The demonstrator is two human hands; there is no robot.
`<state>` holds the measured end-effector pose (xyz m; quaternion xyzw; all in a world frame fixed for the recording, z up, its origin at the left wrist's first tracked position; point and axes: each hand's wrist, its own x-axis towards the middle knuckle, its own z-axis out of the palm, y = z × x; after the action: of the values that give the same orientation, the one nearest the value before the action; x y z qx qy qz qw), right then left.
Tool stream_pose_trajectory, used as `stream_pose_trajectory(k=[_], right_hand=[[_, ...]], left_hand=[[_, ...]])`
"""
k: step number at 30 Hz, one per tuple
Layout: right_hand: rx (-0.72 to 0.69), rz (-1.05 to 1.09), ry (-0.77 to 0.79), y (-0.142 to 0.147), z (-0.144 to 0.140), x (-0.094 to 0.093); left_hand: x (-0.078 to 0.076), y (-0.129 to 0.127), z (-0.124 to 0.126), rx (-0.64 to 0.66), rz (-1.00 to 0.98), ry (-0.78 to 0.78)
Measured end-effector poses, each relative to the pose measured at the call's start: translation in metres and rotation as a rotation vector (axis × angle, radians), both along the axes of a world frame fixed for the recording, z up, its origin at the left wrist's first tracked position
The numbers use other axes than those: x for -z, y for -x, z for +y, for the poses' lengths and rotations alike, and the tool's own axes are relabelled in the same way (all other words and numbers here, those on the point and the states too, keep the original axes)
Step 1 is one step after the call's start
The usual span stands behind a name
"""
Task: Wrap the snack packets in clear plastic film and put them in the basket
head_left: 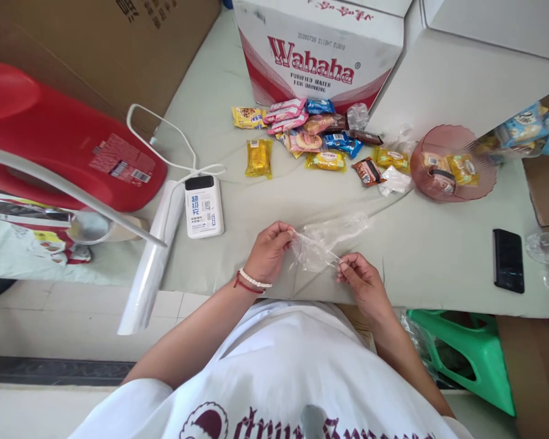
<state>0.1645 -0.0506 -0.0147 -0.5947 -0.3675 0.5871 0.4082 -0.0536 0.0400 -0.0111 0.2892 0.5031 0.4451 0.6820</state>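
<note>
A clear plastic bag (315, 247) is stretched between my two hands just above the table's front edge. My left hand (272, 247) pinches one corner of it between thumb and fingers. At the other corner, my right hand (359, 274) grips the edge with closed fingers. The rest of the bag trails limply away from me over the cloth, with nothing visible inside. Beyond it lies a pile of wrapped snacks (308, 125). A yellow snack packet (258, 158) sits apart to their left. The pink translucent bowl (452, 189) at right holds several more packets.
A Wahaha water carton (320, 58) stands at the back. On the left are a white power bank (204, 207) with its cable, a plastic film roll (150, 262) overhanging the edge, and a red jug (64, 140). A black phone (507, 261) lies at right, above a green stool (471, 353).
</note>
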Motion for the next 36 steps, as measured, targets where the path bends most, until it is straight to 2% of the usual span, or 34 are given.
stream_pose_trajectory(k=[3, 6, 8, 10, 12, 14, 17, 19, 22, 24, 25, 27, 29, 33, 36], right_hand=[[-0.156, -0.156, -0.028, -0.017, -0.001, -0.010], [-0.300, -0.381, -0.164, -0.019, 0.010, -0.022], [-0.311, -0.521, -0.252, -0.012, 0.024, -0.025], [-0.258, -0.605, -0.314, -0.004, 0.041, -0.022], [-0.209, -0.586, -0.321, 0.001, 0.056, -0.015], [-0.151, -0.459, -0.253, 0.002, 0.065, -0.008], [-0.086, -0.254, -0.097, 0.001, 0.068, -0.002], [-0.131, -0.251, -0.046, 0.002, 0.067, -0.005], [-0.208, -0.424, -0.084, 0.009, 0.067, -0.015], [-0.224, -0.509, -0.141, 0.013, 0.069, -0.022], [-0.230, -0.517, -0.160, 0.015, 0.071, -0.025], [-0.242, -0.488, -0.170, 0.014, 0.073, -0.028], [-0.234, -0.433, -0.152, 0.007, 0.074, -0.030], [-0.176, -0.335, -0.086, -0.019, 0.068, -0.025], [-0.128, -0.337, -0.037, -0.048, 0.059, -0.014]], left_hand=[[0.000, 0.004, -0.002, -0.043, -0.011, 0.013], [-0.001, -0.002, -0.010, 0.003, 0.065, -0.057], [-0.003, -0.010, -0.016, 0.063, 0.086, -0.089], [-0.004, -0.015, -0.019, 0.123, 0.068, -0.097], [-0.002, -0.014, -0.021, 0.149, 0.026, -0.080], [0.003, -0.005, -0.020, 0.113, 0.034, -0.057], [0.008, 0.015, -0.020, 0.076, 0.302, -0.085], [0.004, 0.023, -0.022, 0.066, 0.551, -0.215], [-0.015, 0.017, -0.028, 0.090, 0.813, -0.591], [-0.029, 0.003, -0.027, 0.175, 0.946, -0.801], [-0.033, -0.004, -0.025, 0.233, 1.003, -0.842], [-0.034, -0.015, -0.016, 0.340, 1.058, -0.791], [-0.029, -0.018, -0.003, 0.357, 1.019, -0.653], [-0.009, -0.005, 0.020, 0.183, 0.778, -0.409], [0.004, 0.009, 0.028, 0.127, 0.536, -0.181]])
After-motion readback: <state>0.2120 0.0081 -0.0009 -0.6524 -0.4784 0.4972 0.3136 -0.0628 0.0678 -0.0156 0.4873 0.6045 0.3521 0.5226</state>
